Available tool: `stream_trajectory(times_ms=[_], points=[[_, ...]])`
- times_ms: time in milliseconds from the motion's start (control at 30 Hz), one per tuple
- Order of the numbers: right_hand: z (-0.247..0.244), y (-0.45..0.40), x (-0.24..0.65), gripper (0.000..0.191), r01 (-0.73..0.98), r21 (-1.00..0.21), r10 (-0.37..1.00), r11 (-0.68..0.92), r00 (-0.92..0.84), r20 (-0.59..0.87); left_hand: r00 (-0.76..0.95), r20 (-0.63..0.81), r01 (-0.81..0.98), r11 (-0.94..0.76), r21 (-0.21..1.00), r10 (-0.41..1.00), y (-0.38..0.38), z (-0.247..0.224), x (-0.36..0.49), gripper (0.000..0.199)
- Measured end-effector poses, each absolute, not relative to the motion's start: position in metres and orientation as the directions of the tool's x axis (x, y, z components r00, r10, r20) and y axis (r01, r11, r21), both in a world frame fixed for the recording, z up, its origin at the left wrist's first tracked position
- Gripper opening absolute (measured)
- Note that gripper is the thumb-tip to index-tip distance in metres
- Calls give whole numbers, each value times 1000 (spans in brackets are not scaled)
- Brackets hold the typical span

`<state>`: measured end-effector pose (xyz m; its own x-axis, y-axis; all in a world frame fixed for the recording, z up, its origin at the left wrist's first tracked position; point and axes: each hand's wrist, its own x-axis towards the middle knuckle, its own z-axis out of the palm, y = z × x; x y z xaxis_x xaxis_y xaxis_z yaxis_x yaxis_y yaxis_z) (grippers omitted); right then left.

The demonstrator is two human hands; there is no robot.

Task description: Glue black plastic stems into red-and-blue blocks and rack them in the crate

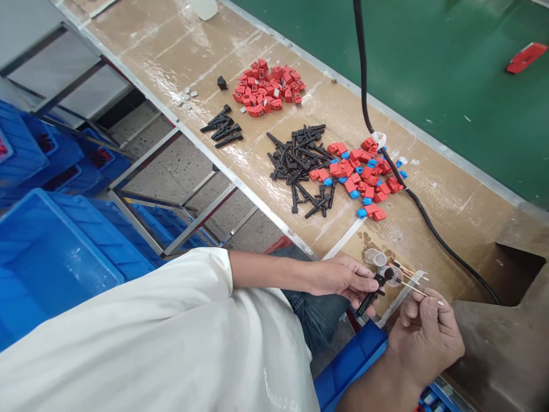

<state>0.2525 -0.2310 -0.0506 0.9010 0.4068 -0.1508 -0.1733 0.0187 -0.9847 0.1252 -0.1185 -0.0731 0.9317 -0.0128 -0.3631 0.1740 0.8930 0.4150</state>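
A: Head view: where is the part, and how does each grip stand?

B: From my remote seat I see the black part [368, 301] in the left hand [343, 279], near the edge of the tabletop [334, 114] and beside a dark-stained cup [397, 271]. The left grip is drawn in around it, thumb and fingers on either side. The right hand [431, 326] makes a fine pinch, with no slack, on a thin stick [416, 289] whose far end reaches the cup; I cannot tell whether that end touches the part.

A: How will the two handle?

B: I judge the part light and stiff, probably smooth plastic, not readily broken; any wet on it could make it slippery. I would hold it by the shaft, leaving the broader end exposed. The stick looks lighter still and easily snapped; its pale end offers the cleanest hold.

A: What surrounds them?

B: A clear cup [368, 256] and spare sticks [405, 269] near the first cup. Farther along I note red-and-blue pieces [349, 184], a black heap [295, 157] beside them, and red blocks [266, 91] beyond.

A: Any writing?

B: Letters on the white shirt [193, 326]: I read "CONN", the rest lost in folds. I can read no label on the part, the cups or the blue bins [86, 246].
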Motion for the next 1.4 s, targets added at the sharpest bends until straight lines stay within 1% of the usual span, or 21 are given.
stream_trajectory(times_ms=[133,200,333,433,667,833,967,1033,1100,1200,1267,1333,1400], points=[[-44,-237,255,33,-261,-964,450,54,868,-210,928,-372,188,899,396,-30,-119,-74,129,63],[-41,-240,253,32,-244,-967,459,68,868,-187,928,-370,187,900,393,-31,-119,-74,130,64],[-37,-242,243,27,-72,-995,414,65,909,-38,935,-353,182,897,402,-31,-119,-74,130,61],[-38,-242,235,24,46,-997,419,63,906,69,938,-345,181,892,415,-30,-118,-72,129,60],[-43,-240,231,20,138,-990,460,22,878,133,945,-325,186,880,437,-38,-118,-75,130,60],[-41,-239,227,15,301,-953,488,-35,837,247,949,-315,183,872,455,-35,-118,-77,130,61],[-41,-242,224,12,470,-876,507,-109,784,358,954,-298,174,856,486,-25,-118,-75,129,57],[-41,-244,225,9,542,-831,533,-121,742,406,957,-291,171,847,504,-21,-118,-74,129,57],[-39,-245,227,8,638,-761,577,-118,668,470,958,-287,171,843,510,-21,-117,-74,129,58],[-32,-246,234,14,808,-585,666,-71,475,576,957,-286,183,845,502,-38,-116,-75,129,58],[-29,-247,238,19,874,-486,720,-13,345,601,956,-286,201,848,490,-61,-114,-77,129,58],[-27,-248,241,21,898,-439,745,28,274,608,956,-282,214,857,469,-84,-112,-78,129,59],[-28,-248,241,23,912,-409,732,32,257,630,957,-272,219,869,443,-102,-110,-78,129,59]])
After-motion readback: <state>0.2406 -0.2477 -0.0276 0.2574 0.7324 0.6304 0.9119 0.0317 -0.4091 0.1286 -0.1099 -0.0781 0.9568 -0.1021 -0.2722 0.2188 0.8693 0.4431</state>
